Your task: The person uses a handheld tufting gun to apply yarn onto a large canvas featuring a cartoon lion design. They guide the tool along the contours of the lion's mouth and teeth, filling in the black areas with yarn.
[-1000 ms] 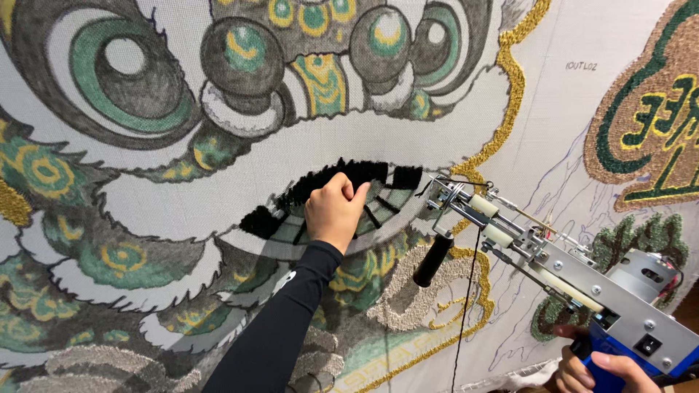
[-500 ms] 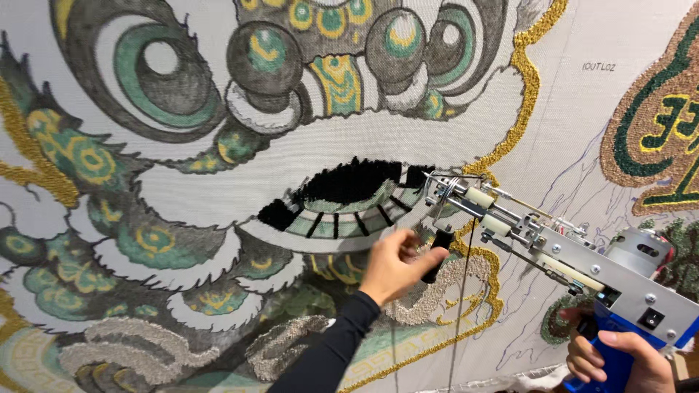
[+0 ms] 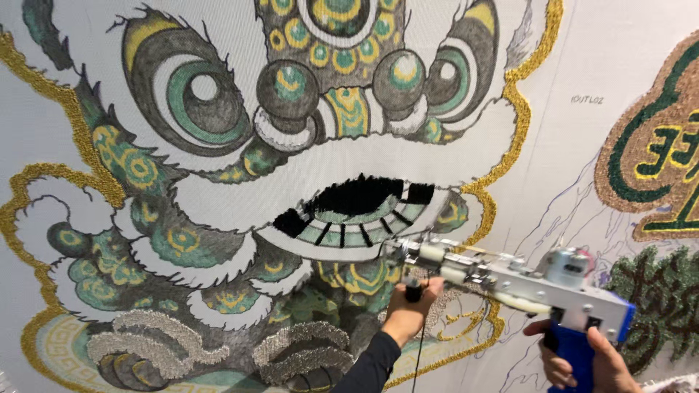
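Note:
A large stretched cloth [image 3: 582, 65] fills the view, tufted with a lion-dance face in green, gold, grey and black. My right hand [image 3: 582, 362] grips the blue handle of a tufting gun [image 3: 510, 280], low at the right. My left hand [image 3: 410, 309], in a black sleeve, is closed around the gun's black front grip. The gun's metal tip [image 3: 397, 249] meets the cloth just below the lion's black mouth patch [image 3: 360, 196]. A thin yarn or cord hangs down beside my left wrist.
Another green and gold tufted motif [image 3: 655, 160] sits at the right edge of the cloth. Bare white cloth with thin pen outlines lies between the two designs. Silver and gold tufted curls [image 3: 167, 342] run along the bottom left.
My left hand left the cloth by the black mouth patch, dropped down and closed on the gun's front grip. The view shifted, so the lion's face now sits further right.

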### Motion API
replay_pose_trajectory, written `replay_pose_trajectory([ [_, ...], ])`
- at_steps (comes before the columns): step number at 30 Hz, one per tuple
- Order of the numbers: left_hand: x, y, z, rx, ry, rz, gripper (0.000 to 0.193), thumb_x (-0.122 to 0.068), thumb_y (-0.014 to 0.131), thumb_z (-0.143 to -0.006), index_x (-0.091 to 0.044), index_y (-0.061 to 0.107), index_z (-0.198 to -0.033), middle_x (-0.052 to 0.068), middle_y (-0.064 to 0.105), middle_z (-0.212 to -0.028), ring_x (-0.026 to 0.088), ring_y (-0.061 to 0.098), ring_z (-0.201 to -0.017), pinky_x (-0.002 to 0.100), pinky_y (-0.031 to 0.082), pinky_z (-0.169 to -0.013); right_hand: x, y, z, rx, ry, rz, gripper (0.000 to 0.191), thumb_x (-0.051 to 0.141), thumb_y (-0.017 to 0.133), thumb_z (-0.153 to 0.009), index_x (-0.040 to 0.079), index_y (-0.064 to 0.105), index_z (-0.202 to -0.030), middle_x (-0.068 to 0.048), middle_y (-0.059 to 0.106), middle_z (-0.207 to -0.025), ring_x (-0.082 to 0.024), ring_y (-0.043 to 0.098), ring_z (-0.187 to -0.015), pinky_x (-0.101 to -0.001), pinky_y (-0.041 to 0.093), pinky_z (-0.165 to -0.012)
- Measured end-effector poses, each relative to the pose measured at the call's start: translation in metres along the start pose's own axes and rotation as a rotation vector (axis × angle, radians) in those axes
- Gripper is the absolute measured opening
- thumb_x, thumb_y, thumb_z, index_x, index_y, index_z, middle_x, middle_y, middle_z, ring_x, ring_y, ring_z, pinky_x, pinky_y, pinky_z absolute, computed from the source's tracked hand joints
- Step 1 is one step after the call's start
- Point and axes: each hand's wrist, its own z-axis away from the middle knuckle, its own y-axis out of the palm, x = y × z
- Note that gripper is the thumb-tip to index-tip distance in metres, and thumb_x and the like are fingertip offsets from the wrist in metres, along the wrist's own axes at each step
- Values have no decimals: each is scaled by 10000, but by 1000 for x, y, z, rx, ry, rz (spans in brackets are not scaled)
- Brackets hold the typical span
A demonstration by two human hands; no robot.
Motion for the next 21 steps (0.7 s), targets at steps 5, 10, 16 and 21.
replay_pose_trajectory([
  [5,10,-2,16,-103,-82,-10,415,-291,803,-1037,73,719,-857,-9,556,-669,70,456,-663,280,394,-593,3,4,-11,-97,124,106,966,659,625,-751,-177,542,-1227,-108,496,-573,-189,438,-376,-335,399,-378],
  [10,-3,-7,21,-53,-268,-16,336,-412,720,-953,-148,835,-1126,-27,558,-691,78,462,-659,282,388,-616,7,2,-20,-62,141,158,928,612,626,-772,-191,520,-1225,-110,509,-563,-208,455,-385,-353,417,-395],
  [16,-3,-3,18,-83,-214,-36,360,-453,733,-920,-168,825,-1119,-32,760,-819,41,591,-756,249,480,-707,6,-6,-18,49,86,95,1005,690,625,-788,-173,472,-1280,-109,518,-587,-197,481,-426,-336,409,-409],
  [21,11,-1,16,-67,-69,16,291,-349,749,-937,-151,806,-1142,-23,766,-868,23,619,-820,230,497,-736,3,-9,-15,34,65,98,1056,743,611,-777,-169,463,-1288,-107,519,-566,-197,492,-423,-338,416,-406],
])
